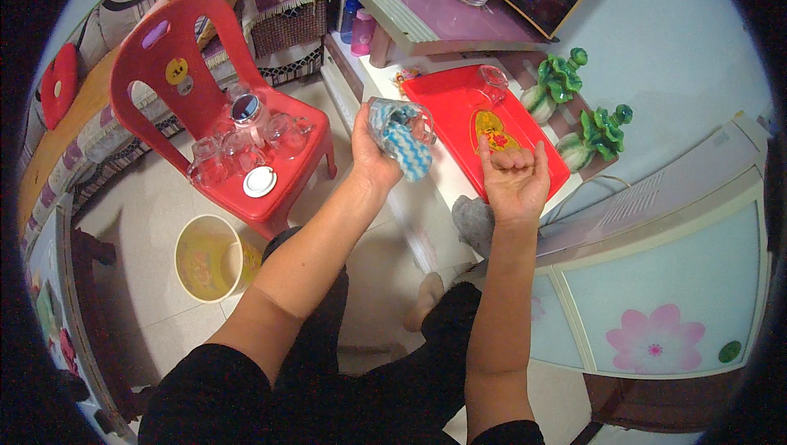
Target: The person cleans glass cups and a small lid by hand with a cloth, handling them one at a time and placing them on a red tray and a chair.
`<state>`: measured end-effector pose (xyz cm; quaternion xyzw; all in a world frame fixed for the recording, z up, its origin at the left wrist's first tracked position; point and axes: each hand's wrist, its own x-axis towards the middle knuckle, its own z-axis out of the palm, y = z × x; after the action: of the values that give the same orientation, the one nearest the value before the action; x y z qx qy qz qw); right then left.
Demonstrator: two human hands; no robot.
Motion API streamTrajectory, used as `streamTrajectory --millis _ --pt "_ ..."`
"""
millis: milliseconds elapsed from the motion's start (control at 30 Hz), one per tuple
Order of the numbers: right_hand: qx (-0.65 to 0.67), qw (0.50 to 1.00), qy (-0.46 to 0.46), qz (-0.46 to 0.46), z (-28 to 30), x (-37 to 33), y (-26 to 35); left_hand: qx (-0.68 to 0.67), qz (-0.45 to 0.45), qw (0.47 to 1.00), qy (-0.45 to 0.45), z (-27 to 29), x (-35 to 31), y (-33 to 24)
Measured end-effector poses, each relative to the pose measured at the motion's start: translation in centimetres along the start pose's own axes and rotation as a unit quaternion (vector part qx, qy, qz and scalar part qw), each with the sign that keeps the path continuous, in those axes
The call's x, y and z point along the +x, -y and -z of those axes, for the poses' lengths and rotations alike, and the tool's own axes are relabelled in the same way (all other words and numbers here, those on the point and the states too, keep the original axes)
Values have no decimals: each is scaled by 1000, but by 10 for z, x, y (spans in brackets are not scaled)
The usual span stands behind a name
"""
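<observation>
Head view, household goods, entered by descending size. Patterned sofa [90, 31]: one, lining the upper left. Pale cabinet [664, 260] with a pink flower on its panel: one, standing at right. White table [381, 76]: one, running along the middle and bearing a tray. Red plastic chair [197, 113]: one, standing at left and carrying glassware on its seat. Red tray [438, 109]: one, lying on the table, a yellow-and-red design showing on its base. Cream bucket [203, 246]: one, standing on the floor just beside the chair. Green leafy ornaments [560, 80]: two, standing beyond the tray.

Hands: two. Left hand [373, 154] is grasping a clear glass [422, 117], tipped over, between the chair and the tray. Right hand [518, 187] is turning its palm up at the tray's near edge, free, two digits reaching out and the others curling; whether it is touching the tray cannot be told.

Grey bundle [473, 223]: one, resting by the right wrist, kind unclear. Blue-and-white cloth [412, 158]: one, hanging against the held glass; how much is lying inside is unclear. Clear cups [239, 150]: several, clustering on the chair seat. Second glass [493, 82]: one, resting at the tray's far end. White round lid [261, 182]: one, lying at the seat's front.
</observation>
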<state>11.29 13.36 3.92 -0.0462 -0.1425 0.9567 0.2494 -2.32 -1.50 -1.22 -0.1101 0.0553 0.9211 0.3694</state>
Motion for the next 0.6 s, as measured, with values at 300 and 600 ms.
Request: streamTrajectory --millis 300,600 --pt "2 1000 -31 3 -7 -1 -3 2 -8 1000 20 0 -1 0" --pt "6 999 40 -11 -4 0 -6 3 -5 1000 25 6 3 -2"
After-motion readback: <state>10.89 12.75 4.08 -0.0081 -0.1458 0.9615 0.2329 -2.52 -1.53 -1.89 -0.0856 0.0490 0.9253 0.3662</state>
